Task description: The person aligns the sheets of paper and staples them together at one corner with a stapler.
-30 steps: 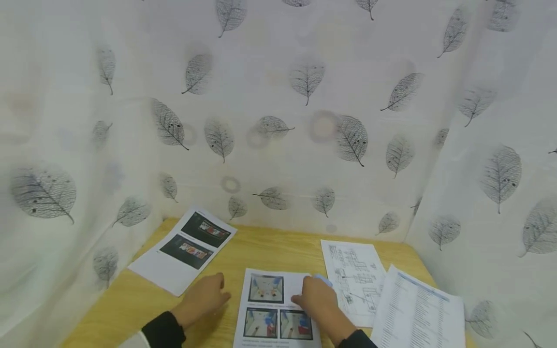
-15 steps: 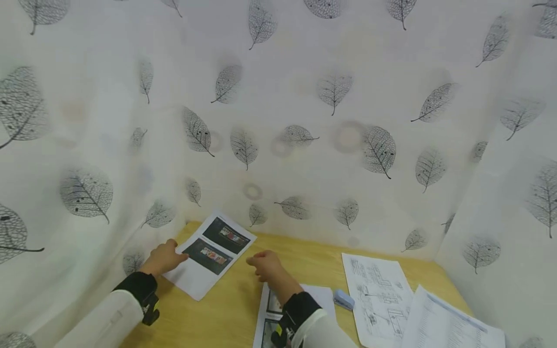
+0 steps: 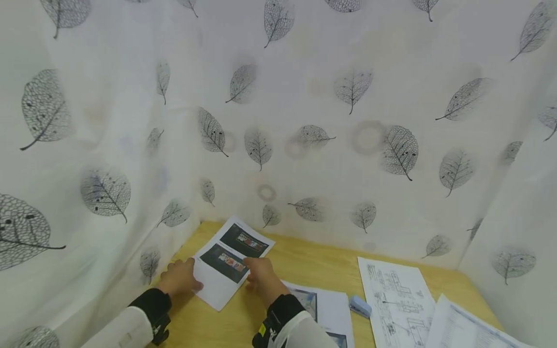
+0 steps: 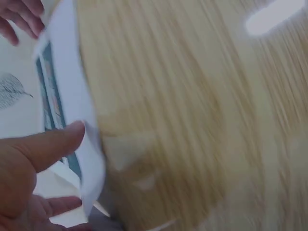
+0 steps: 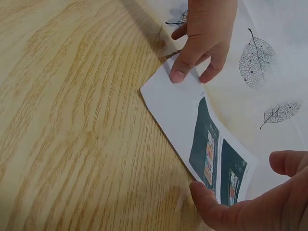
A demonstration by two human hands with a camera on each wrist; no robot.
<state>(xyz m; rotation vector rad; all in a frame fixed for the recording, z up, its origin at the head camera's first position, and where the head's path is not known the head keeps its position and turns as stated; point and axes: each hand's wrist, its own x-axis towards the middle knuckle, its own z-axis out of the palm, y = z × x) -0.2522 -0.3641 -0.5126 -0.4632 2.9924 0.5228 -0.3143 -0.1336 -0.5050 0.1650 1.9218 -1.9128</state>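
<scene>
A white printed sheet of paper with two dark pictures lies at the left of the table. My left hand pinches its left edge. In the right wrist view that hand's thumb lies on the sheet's white face, its fingers at the edge. The left wrist view shows the paper bowed beside the thumb. At the sheet's right edge is my right hand. In the right wrist view my right hand has thumb and finger spread apart, one fingertip overlapping the paper's edge.
A light-blue stapler sits between a picture sheet, partly behind my right sleeve, and a sheet of line drawings. A text sheet overlaps the drawings at the right. A leaf-patterned curtain surrounds the wooden table.
Both hands have moved left to the sheet with two dark pictures, and the left one has taken its edge. The right hand has left the stapler. The head view has turned left.
</scene>
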